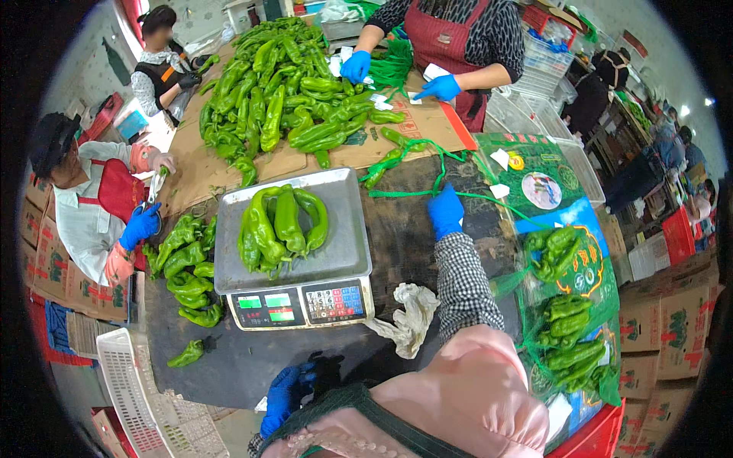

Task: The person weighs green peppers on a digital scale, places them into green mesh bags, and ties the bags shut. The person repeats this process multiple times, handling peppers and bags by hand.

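Observation:
My right hand (445,212), in a blue glove, reaches across the table with its fingertips at a green mesh strip (401,194). Whether the fingers are closed on the strip is hard to see. Low in the view, my left hand (283,395), also blue-gloved, is at the table's near edge with its fingers bent and partly in shadow; I cannot tell whether it holds anything. Between them and farther in stands a digital scale (298,306) with lit displays. Several long green peppers (283,223) lie on its metal pan (346,252). A crumpled whitish cloth (409,320) is beside the scale.
A large pile of green peppers (275,86) covers cardboard (189,143) at the back. More peppers (189,263) lie left of the scale. Netted peppers (564,315) rest on a printed green sheet (504,149) at right. Co-workers' gloved hands (438,89) handle white labels; another holds scissors (153,189).

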Action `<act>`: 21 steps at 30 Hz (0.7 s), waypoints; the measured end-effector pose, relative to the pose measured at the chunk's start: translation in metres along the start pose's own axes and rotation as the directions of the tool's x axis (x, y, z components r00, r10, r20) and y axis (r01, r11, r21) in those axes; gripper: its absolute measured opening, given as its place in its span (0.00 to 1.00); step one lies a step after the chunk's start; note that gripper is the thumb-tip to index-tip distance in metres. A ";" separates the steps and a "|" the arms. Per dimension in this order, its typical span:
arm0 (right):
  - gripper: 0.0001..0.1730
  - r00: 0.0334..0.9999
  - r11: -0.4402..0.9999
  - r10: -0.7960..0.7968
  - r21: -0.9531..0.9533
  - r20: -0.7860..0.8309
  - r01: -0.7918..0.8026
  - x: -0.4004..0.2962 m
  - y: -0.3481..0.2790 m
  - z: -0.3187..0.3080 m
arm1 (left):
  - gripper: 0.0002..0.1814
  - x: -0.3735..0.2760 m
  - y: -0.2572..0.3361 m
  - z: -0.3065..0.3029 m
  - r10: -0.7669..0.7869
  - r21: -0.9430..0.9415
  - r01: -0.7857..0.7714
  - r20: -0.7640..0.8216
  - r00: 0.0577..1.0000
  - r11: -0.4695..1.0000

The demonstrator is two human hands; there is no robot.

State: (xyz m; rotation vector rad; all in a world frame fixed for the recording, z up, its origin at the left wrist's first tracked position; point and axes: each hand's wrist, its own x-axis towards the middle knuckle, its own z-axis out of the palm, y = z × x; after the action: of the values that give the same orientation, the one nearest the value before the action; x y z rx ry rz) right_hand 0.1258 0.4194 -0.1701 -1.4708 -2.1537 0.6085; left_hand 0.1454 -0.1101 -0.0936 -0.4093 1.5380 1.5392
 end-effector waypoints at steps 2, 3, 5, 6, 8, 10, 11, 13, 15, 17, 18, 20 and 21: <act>0.18 0.999 0.995 0.015 0.101 -0.046 -0.010 0.017 0.022 0.009 | 0.18 0.010 -0.010 -0.011 0.038 -0.026 -0.037 0.021 0.999 0.999; 0.17 0.989 0.840 0.109 0.523 0.100 -0.145 0.029 0.033 0.005 | 0.17 0.012 -0.014 -0.016 0.033 -0.051 -0.031 0.046 0.998 0.998; 0.13 0.899 0.061 0.081 0.898 0.431 -0.436 0.046 0.052 -0.005 | 0.16 0.009 -0.017 -0.016 0.058 -0.047 -0.054 0.096 0.994 0.997; 0.15 0.892 -0.190 -0.034 0.873 0.450 -0.448 0.035 0.030 -0.023 | 0.16 0.007 -0.011 -0.012 0.095 -0.029 -0.093 0.111 0.989 0.995; 0.21 0.891 -0.464 -0.203 0.761 0.406 -0.453 -0.017 -0.027 -0.094 | 0.16 -0.007 0.007 0.001 0.179 -0.015 -0.179 0.115 0.977 0.984; 0.27 0.893 -0.511 -0.370 0.746 0.256 -0.426 -0.057 -0.060 -0.146 | 0.16 -0.011 0.031 0.027 0.336 0.074 -0.342 0.077 0.939 0.937; 0.27 0.874 -0.551 -0.428 0.701 0.228 -0.453 -0.078 -0.073 -0.160 | 0.16 -0.012 0.039 0.033 0.412 0.120 -0.417 0.067 0.909 0.901; 0.27 0.827 -0.612 -0.531 0.590 0.186 -0.526 -0.125 -0.094 -0.171 | 0.18 -0.009 0.044 0.032 0.621 0.193 -0.631 0.117 0.775 0.751; 0.19 0.681 -0.217 -0.711 0.867 0.174 -0.448 -0.164 -0.097 -0.152 | 0.25 -0.016 0.056 0.063 0.850 0.199 -0.846 0.092 0.519 0.495; 0.15 0.620 0.170 -0.629 0.861 0.469 -0.479 -0.229 -0.125 -0.159 | 0.37 -0.040 0.092 0.091 0.907 0.429 -0.901 0.349 0.235 0.069; 0.13 0.502 0.311 -0.683 0.834 0.530 -0.457 -0.253 -0.135 -0.153 | 0.40 -0.042 0.087 0.095 0.885 0.437 -0.889 0.350 0.308 0.137; 0.12 0.409 0.452 -0.738 0.843 0.537 -0.292 -0.293 -0.135 -0.126 | 0.37 -0.038 0.077 0.088 0.749 0.389 -0.869 0.466 0.471 0.305; 0.11 0.463 0.380 -0.824 0.925 0.326 0.025 -0.305 -0.138 -0.116 | 0.33 -0.031 0.068 0.079 0.705 0.302 -0.804 0.387 0.595 0.512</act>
State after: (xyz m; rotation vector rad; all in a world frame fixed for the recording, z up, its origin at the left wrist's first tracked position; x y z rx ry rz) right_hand 0.1920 0.0996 -0.0336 0.1529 -2.0443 1.9683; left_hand 0.1380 -0.0368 -0.0144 0.8267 1.9447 1.6798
